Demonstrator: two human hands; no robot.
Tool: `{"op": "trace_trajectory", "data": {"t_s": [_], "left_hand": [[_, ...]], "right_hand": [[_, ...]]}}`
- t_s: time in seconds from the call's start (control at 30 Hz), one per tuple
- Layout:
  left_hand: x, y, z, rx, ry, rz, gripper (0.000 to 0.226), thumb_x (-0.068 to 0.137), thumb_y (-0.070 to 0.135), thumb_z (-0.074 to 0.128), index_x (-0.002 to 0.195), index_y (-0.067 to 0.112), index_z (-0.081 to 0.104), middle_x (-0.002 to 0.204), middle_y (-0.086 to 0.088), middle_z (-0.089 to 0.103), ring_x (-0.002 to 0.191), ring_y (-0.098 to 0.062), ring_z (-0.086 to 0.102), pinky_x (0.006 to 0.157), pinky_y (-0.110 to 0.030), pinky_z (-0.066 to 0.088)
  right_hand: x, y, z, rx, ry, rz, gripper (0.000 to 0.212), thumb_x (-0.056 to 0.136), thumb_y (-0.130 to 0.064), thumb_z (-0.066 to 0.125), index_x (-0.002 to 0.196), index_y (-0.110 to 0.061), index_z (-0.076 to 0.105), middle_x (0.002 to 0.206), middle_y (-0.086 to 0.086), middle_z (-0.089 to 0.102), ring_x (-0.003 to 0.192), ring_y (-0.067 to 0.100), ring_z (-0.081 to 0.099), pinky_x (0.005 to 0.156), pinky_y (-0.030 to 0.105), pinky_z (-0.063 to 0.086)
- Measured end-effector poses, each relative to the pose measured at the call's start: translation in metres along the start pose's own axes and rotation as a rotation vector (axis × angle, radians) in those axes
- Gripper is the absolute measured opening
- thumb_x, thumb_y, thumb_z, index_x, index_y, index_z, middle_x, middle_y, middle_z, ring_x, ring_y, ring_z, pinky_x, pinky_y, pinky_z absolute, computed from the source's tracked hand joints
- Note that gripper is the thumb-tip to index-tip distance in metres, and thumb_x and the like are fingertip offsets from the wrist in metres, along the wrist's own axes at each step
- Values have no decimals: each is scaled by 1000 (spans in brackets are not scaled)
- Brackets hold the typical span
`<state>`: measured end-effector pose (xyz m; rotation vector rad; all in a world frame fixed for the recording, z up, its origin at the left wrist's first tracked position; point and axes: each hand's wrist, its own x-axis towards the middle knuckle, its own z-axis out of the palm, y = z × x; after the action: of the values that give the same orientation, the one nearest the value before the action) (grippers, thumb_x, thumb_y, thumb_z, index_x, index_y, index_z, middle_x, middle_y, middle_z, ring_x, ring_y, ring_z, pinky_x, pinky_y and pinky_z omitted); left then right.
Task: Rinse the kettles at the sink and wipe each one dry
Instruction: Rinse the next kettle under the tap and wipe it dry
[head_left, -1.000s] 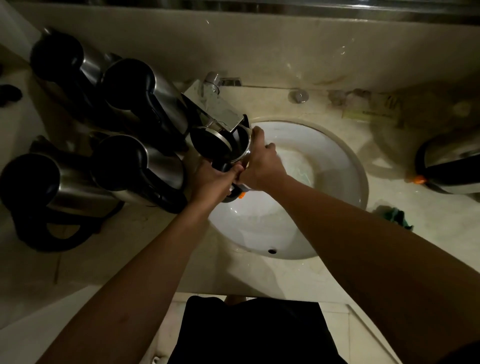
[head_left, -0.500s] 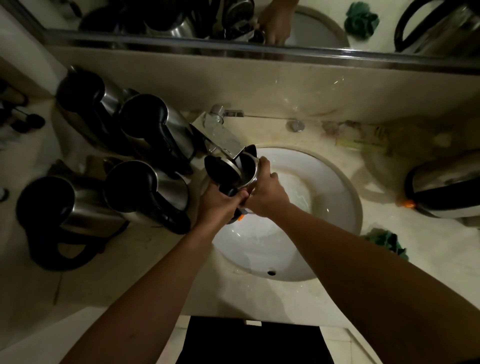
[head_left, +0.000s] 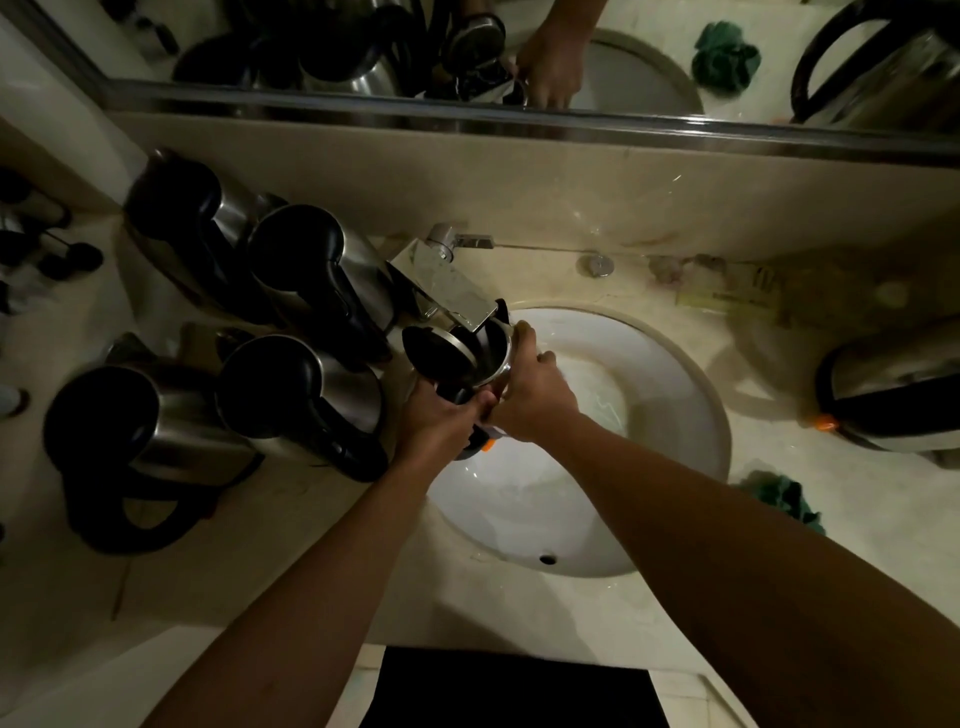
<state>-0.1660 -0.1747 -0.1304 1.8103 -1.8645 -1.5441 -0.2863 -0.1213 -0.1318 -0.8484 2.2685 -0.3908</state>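
We hold open kettle (head_left: 470, 358) under tap (head_left: 447, 283), above sink (head_left: 675, 395); left hand (head_left: 434, 421) grips handle, right hand (head_left: 530, 395) grips body.

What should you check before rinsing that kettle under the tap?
1. Kettle held by both hands: ok, left hand at its handle, right hand on its side.
2. Lid open: ok.
3. Opening under the faucet spout: ok.
4. Water running: cannot tell.
5. Kettle over the sink: ok.
6. Drying cloth nearby: ok, a green one right of the basin.
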Motion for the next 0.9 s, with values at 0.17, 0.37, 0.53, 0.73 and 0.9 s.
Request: {"op": "trace_trajectory", "data": {"t_s": [0.17,0.37,0.53,0.73,0.9], "left_hand": [[2,-1,0,-6,32,-16,59,75,37,85,126,24,57,111,8,69,103,-20,69,86,-43,60],[0,-1,-1,12,33,6,61,75,37,84,128,23,57,112,8,67,105,-18,65,90,-38,56],[-1,-1,-1,29,48,-3,60,73,42,85,124,26,58,108,9,69,99,-18,67,86,-45,60],[-1,0,0,32,56,-2,61,74,38,85,126,24,58,107,8,66,100,-19,65,90,-44,58],[2,-2,1,13,42,18,64,74,37,86,129,23,57,115,8,67,104,-17,64,92,-38,55]], "right_hand": [[1,-4,0,-38,2,0,115,66,-36,87,148,-38,7,129,20,47,119,43,55,90,50,57],[1,-3,-1,-46,-7,-2,116,65,-34,90,146,-38,8,128,19,48,116,42,57,83,46,56],[1,-6,-1,-56,-4,3,115,63,-35,91,145,-40,10,128,20,48,115,42,58,84,49,59],[1,-5,-1,-53,-7,4,115,62,-35,90,144,-40,10,129,19,47,119,44,56,88,50,58],[4,-4,0,-53,-7,19,114,62,-36,90,143,-41,10,128,19,48,116,43,58,85,49,59]]}}
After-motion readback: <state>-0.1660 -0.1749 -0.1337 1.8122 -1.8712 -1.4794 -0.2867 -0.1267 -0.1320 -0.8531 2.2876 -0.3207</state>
